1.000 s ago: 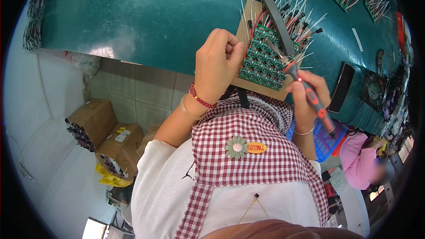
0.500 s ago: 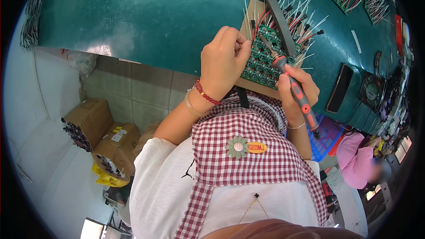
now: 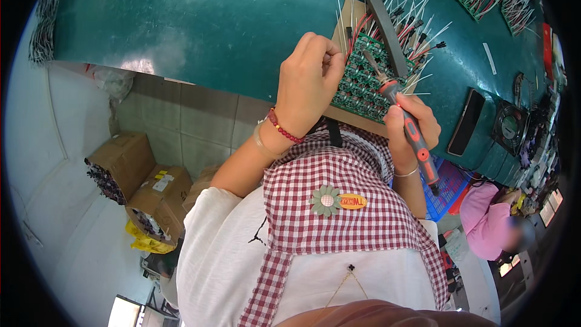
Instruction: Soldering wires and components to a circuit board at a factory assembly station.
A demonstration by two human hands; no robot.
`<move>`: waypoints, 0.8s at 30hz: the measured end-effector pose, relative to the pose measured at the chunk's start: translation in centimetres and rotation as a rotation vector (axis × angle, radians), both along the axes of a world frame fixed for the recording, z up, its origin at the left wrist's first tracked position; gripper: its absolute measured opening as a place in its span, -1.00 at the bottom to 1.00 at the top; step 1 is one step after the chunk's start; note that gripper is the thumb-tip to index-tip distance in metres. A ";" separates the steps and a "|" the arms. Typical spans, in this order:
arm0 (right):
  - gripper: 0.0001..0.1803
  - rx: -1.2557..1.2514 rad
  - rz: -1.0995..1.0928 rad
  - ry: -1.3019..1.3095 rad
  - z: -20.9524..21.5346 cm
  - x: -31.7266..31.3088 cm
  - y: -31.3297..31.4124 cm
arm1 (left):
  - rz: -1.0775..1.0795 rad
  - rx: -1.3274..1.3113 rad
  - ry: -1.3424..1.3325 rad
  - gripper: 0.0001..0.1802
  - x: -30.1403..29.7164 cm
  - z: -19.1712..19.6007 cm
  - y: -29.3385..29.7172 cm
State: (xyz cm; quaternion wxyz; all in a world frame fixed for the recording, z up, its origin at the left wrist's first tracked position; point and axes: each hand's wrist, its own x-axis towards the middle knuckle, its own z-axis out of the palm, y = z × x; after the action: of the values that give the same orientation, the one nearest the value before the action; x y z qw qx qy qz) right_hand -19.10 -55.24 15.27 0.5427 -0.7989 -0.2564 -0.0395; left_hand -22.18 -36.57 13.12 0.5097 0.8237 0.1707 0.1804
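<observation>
Green circuit boards (image 3: 362, 79), packed side by side into one panel on a brown backing board (image 3: 354, 118), lie at the near edge of the teal surface (image 3: 200, 18), directly ahead of both hands. White and red wire leads (image 3: 417, 24) bristle up and outward from the panel's far side.

Nearest to the panel is the left hand (image 3: 307, 82): it hovers over the panel's left edge, wrist bent, fingers curled in and pinched together at the tips as if on something thin, though what it grips is too small to tell. A red bead bracelet (image 3: 283, 128) sits at that wrist.

Just right of the panel's near corner, the right hand (image 3: 411, 127) is closed in a pen-like grip around a soldering iron (image 3: 404, 122) with a red and grey handle. The iron's long axis runs diagonally, butt end down to the right past the wrist, metal tip (image 3: 370, 62) up to the left, resting on or just above the boards near the panel's middle. So the tip points toward the left hand's pinched fingers, with a short stretch of boards between them.

A dark flat bar (image 3: 378, 15) crosses the panel's right side, running away across the surface. A black phone (image 3: 466, 122) lies well to the right.
</observation>
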 end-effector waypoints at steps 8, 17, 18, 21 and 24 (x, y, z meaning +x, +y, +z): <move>-0.73 -0.070 0.026 -0.106 0.2 0.2 1.1 | -0.013 0.018 0.032 -0.91 0.2 -0.9 -0.3; -0.76 0.140 -0.024 -0.053 0.0 -0.1 -1.6 | -0.008 0.091 0.070 -0.89 -0.3 0.7 0.2; -0.77 0.113 0.001 -0.088 -0.3 0.1 -1.8 | -0.033 0.028 0.048 -0.89 -0.3 0.5 -0.2; -0.76 0.073 -0.008 -0.027 -0.9 -0.2 -2.1 | -0.068 -0.026 0.019 -0.90 0.1 0.0 -1.1; -0.75 0.066 -0.015 -0.020 -1.1 -0.2 -1.9 | -0.070 0.023 0.009 -0.90 0.4 0.0 -1.4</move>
State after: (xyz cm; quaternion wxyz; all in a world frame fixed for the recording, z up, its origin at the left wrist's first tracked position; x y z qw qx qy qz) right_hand -19.34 -57.17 14.13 0.5658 -0.7820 -0.2544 -0.0602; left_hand -21.81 -37.93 13.09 0.5053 0.8359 0.1421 0.1605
